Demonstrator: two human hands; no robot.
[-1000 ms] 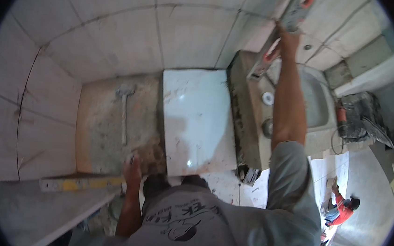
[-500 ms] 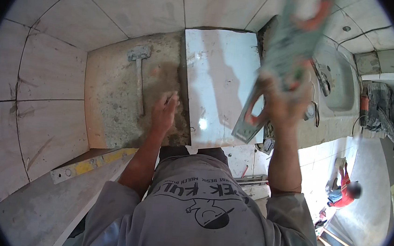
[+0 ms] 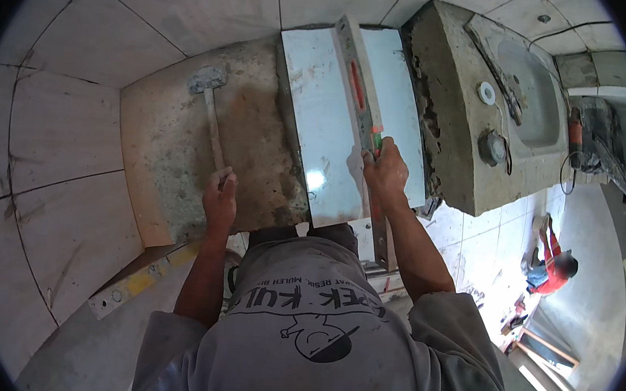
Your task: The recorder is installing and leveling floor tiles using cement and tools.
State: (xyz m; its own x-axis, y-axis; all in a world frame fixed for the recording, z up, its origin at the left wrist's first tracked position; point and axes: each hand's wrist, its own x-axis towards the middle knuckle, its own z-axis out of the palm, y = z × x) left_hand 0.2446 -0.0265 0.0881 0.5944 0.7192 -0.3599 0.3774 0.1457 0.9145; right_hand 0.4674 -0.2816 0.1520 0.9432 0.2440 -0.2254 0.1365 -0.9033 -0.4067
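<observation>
At the lower left, a yellow bar (image 3: 143,277) slants beside the slab (image 3: 256,127). The mallet (image 3: 214,123) lies on the slab, head toward the wall. The left hand (image 3: 220,198) is at the near end of its handle, fingers bent; whether they grip it, I cannot tell. Right of the slab lies the white tile (image 3: 309,113). The level (image 3: 365,117) runs lengthwise over the tile, its near end reaching past the tile's edge toward the person. The right hand (image 3: 386,174) is closed around the level, well apart from the left hand. Most of the level extends beyond the right hand, toward the wall. Further right stand the counter (image 3: 450,118), bearing a white ring (image 3: 486,93), and the sink (image 3: 534,92). At far right, a person in red (image 3: 557,273) bends low.
</observation>
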